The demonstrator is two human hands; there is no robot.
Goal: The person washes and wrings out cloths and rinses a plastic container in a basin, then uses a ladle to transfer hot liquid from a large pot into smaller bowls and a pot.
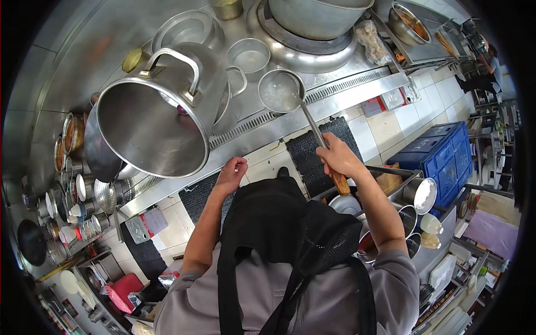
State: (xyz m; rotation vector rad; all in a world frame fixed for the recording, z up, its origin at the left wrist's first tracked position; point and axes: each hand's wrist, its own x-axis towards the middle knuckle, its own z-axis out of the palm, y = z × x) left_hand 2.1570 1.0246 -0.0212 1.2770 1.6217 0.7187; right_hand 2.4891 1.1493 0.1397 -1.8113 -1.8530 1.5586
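Observation:
My right hand [339,156] is closed around the wooden handle of a long metal ladle [282,92]. The ladle's round bowl is over the front edge of the steel counter and seems to hold a pale, clear liquid. My left hand [231,175], its fingers curled in and nothing visible in them, hangs in front of the counter's edge. Nearest to it is a large steel pot [153,131] with its wide mouth facing me and a loop handle on top. A small round metal pan [249,56] sits just behind the ladle bowl.
A big pot [318,17] stands on a round burner [304,53] at the back. A drain grate [346,84] runs along the counter front. Beside my right arm is a cart with containers; beyond it stands a blue crate [444,159]. Another person [488,70] is far right.

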